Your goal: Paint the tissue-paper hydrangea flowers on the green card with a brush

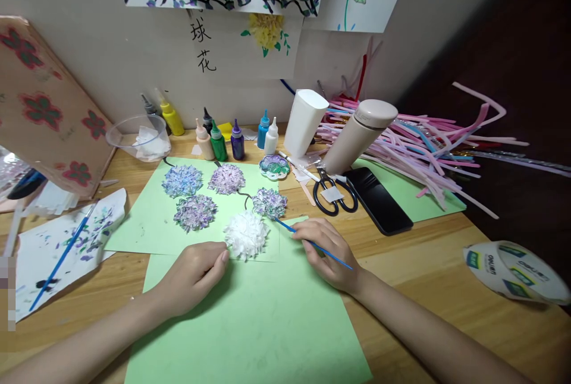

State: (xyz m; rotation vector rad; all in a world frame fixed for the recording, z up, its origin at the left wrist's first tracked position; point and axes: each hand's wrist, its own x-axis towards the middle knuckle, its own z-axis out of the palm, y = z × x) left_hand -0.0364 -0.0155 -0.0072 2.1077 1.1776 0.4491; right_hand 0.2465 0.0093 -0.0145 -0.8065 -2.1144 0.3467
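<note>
My right hand [328,253] is closed around a slim blue paintbrush [332,255], pen-fashion. The brush tip meets the lower edge of a small purple-and-grey ruffled flower [269,202]. My left hand [196,277] is curled, its fingertips at the left edge of a white ruffled paper flower [246,234]; they seem to pinch that edge. Painted flowers in blue [182,181], pale purple [226,178] and darker purple [195,213] lie behind on a green sheet [138,226]. Another green sheet [250,324] extends under both hands.
Paint bottles [218,141] line the back near a paint-smeared palette [274,166]. Scissors [332,191], a black phone [379,200], a tumbler [361,134] and pipe cleaners [428,140] are at right. A tape roll [517,271] sits far right; a stained paper [44,253] with another brush lies left.
</note>
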